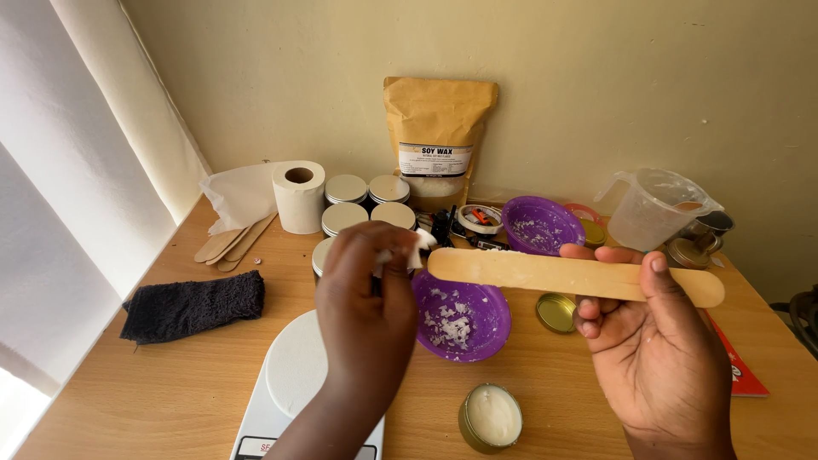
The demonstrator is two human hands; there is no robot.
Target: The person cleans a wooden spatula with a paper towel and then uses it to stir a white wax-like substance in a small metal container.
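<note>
My right hand (pixel 656 341) holds a flat wooden stirring stick (pixel 545 273) level above the table, thumb on top near its right end. My left hand (pixel 366 298) pinches a small piece of white tissue (pixel 416 251) against the stick's left tip. Directly below the stick sits a purple bowl (pixel 498 328) with white wax flakes in it. A gold tin (pixel 492 417) filled with white wax stands near the front edge, in front of the bowl.
A white kitchen scale (pixel 285 383) lies under my left forearm. Behind are a toilet roll (pixel 299 196), several lidded tins (pixel 345 189), a brown wax bag (pixel 437 140), a second purple bowl (pixel 541 224), a clear measuring jug (pixel 654 209), a gold lid (pixel 555 312), spare sticks (pixel 230 243) and a dark cloth (pixel 194 305).
</note>
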